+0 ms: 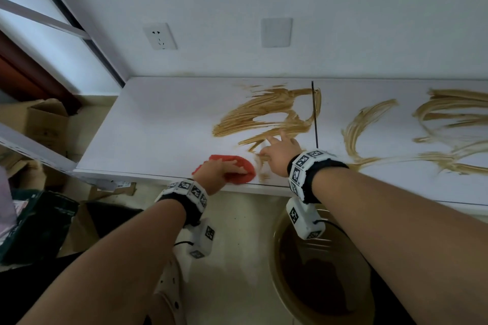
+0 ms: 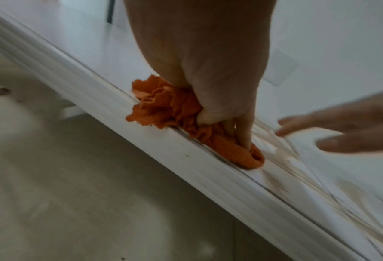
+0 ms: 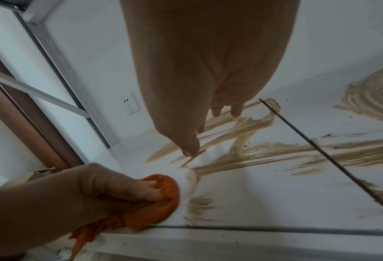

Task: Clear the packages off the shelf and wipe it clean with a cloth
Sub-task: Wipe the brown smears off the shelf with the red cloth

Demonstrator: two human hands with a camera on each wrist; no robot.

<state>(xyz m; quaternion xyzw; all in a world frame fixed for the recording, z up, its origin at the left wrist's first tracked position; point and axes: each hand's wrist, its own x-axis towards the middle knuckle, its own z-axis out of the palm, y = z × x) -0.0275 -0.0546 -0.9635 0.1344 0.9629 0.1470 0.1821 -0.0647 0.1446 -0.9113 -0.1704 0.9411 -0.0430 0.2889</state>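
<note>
Where your head view looks down, your left hand [image 1: 221, 169] pinches the orange cloth [image 1: 232, 166] at the shelf [image 1: 148, 124] front edge; your right hand [image 1: 280, 153] lies spread just beside it, on brown smears [image 1: 264, 113]. Your left wrist view is blurred. Only your right wrist view shows the cloth's tail overhanging the shelf edge.

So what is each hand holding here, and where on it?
The left hand grips the bunched cloth from on top, fingers curled into its folds. The right hand holds nothing; its fingers are spread over the smeared shelf.
</note>
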